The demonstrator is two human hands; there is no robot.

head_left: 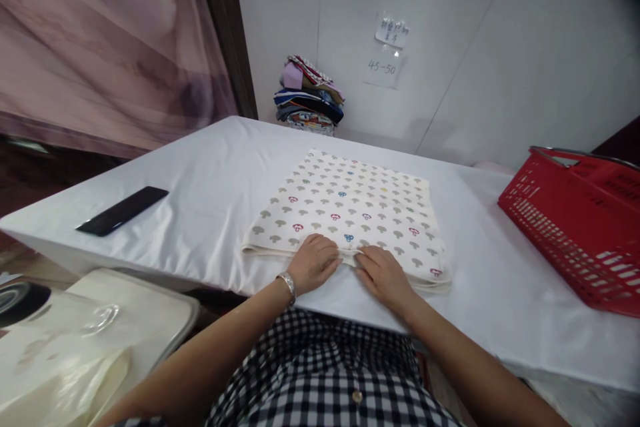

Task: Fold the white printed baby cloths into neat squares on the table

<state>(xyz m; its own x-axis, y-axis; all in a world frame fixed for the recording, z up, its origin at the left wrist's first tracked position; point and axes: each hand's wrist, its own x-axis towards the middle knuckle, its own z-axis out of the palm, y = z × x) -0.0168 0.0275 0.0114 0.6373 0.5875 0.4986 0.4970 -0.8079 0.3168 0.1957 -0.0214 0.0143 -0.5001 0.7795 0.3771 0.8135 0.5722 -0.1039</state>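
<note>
A cream cloth (350,207) printed with small mushroom shapes lies folded flat in the middle of the white table (210,167). Both of my hands rest side by side on its near edge. My left hand (314,261), with a silver bracelet on the wrist, has its fingers curled over the cloth's edge and pinches it. My right hand (383,273) does the same just to the right, its fingers bent onto the hem.
A black phone (123,210) lies at the table's left. A red plastic basket (580,227) stands at the right edge. A stack of folded clothes (309,97) sits against the far wall. A beige lidded bin (90,340) stands at lower left.
</note>
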